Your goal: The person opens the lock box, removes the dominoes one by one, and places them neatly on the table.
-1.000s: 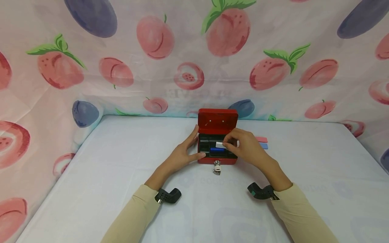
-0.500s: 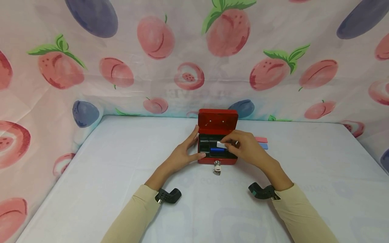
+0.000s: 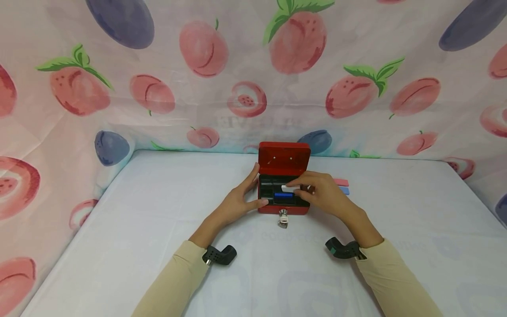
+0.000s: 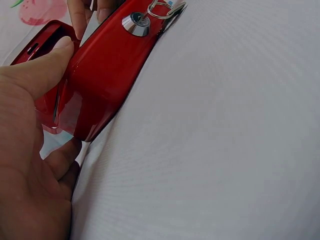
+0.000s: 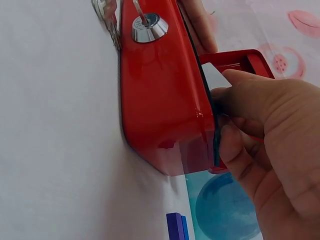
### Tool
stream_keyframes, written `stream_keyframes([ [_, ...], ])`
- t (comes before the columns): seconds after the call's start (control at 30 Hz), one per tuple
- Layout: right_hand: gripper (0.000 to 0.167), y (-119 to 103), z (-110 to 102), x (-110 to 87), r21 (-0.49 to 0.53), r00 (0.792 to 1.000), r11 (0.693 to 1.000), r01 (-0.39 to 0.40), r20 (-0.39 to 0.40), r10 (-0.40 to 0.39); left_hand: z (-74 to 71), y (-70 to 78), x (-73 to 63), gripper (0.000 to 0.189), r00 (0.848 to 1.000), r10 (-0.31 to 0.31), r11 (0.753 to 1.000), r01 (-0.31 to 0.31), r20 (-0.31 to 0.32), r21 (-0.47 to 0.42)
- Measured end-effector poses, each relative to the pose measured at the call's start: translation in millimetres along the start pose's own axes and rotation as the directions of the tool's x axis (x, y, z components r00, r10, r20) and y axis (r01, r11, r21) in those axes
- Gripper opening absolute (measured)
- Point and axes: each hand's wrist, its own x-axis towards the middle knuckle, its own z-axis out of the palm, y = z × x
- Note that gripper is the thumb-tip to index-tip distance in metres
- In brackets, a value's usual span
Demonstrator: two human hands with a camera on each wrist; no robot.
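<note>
A red cash box [image 3: 283,210] stands on the table with its lid [image 3: 284,157] raised and a black tray [image 3: 266,182] inside. My left hand [image 3: 235,202] holds the box's left side, the thumb on the front rim and the fingers against the side. Over the tray, my right hand [image 3: 322,189] pinches a flat white block [image 3: 288,189] between thumb and fingers. A blue block [image 3: 283,195] lies in the tray just in front of the white one. Keys [image 3: 283,222] hang from the front lock [image 5: 150,27]. The right hand covers the tray's right part.
A pink block [image 3: 341,182] and a light blue block [image 3: 344,190] lie on the white table cloth [image 3: 158,198] to the right of the box, partly behind my right hand. A fruit-printed curtain [image 3: 245,57] rises behind the table.
My right hand has lowered slightly and shifted the white block, which now lies more level along the tray, behind the blue one. The left hand and the box have not moved.
</note>
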Motion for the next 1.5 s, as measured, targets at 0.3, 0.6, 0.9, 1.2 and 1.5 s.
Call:
stream_keyframes([
  [0.3,0.027,-3,-2,0.8,-0.012,0.998,0.998,-0.057,-0.002,0.057,-1.7,0.9,-0.2,0.095,1.000,0.001,1.000,-0.001,-0.001,0.009],
  [0.6,0.027,-7,-6,2.0,-0.005,0.997,1.000,-0.029,-0.072,0.028,-2.3,1.3,-0.3,0.095,1.000,0.000,1.000,0.000,-0.009,0.008],
  [0.9,0.028,-7,-10,-2.6,0.031,0.989,0.999,-0.045,-0.139,0.049,0.2,-1.7,0.2,0.094,1.000,0.009,1.000,-0.009,-0.010,-0.012],
  [1.2,0.030,-1,-28,-19.1,0.036,0.981,0.996,-0.082,-0.176,0.087,1.4,-4.5,0.1,0.095,1.000,0.011,1.000,-0.011,0.000,-0.012],
  [1.5,0.024,8,-40,-41.6,0.008,0.964,0.980,-0.199,-0.181,0.197,1.2,-3.5,0.1,0.094,1.000,0.018,1.000,-0.018,-0.004,-0.012],
])
